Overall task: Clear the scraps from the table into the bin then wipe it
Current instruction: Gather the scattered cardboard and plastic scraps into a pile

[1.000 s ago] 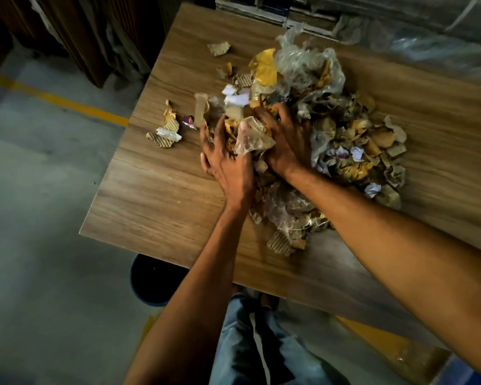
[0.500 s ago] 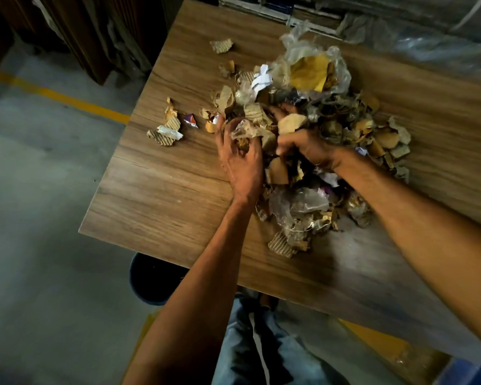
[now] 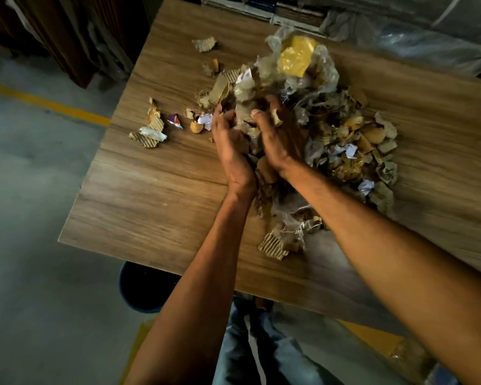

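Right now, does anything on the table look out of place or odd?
Nothing damaged. A few stray scraps lie apart from the main pile on its left, and one corrugated piece sits alone near the table's far edge.

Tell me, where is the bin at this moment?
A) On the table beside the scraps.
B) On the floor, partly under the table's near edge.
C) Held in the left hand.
B: the dark bin stands on the floor, partly hidden under the table, while the left hand and right hand grip scraps on top.
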A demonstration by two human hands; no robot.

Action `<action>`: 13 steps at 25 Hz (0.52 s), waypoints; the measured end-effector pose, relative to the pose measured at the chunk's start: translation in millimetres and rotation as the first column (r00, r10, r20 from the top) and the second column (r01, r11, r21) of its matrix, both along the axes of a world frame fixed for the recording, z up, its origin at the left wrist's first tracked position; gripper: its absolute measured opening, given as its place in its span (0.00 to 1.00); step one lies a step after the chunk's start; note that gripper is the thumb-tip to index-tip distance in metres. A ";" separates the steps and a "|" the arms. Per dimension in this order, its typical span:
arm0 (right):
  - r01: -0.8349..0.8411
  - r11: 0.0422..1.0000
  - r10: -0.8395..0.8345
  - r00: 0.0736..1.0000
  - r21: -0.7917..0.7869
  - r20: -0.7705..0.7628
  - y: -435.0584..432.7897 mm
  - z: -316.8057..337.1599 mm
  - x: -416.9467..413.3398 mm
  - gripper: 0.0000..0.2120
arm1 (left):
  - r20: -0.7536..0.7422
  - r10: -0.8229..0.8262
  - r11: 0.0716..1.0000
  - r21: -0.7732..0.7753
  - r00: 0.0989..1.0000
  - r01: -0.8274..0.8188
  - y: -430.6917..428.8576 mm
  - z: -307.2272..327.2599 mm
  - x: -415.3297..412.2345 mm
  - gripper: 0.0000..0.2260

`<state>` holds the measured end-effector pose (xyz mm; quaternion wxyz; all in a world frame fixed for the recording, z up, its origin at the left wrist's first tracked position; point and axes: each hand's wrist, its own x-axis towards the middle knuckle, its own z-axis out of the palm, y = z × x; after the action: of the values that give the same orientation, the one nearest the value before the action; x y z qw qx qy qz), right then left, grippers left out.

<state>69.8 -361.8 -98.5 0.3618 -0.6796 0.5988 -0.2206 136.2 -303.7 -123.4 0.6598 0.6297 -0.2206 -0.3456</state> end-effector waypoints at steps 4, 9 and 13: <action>0.107 0.989 -0.132 0.945 0.097 0.300 -2.2 3.7 -11.6 0.20 | -0.060 0.052 0.998 0.045 0.997 -0.049 -8.4 30.4 -13.3 0.15; 0.090 0.937 -0.301 0.694 0.337 0.654 -9.4 20.3 -25.6 0.23 | -0.152 0.040 0.994 -0.095 0.988 -0.055 -24.2 57.4 -25.9 0.06; 0.140 0.928 -0.358 0.589 0.345 0.724 -6.9 48.4 -27.5 0.26 | -0.181 0.080 0.978 -0.175 0.980 -0.112 -25.5 84.6 -33.1 0.08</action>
<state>42.3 -368.8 -50.1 0.6319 -0.3744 0.4964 -0.4628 103.1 -329.2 -38.7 0.7479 0.5435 -0.1627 -0.3447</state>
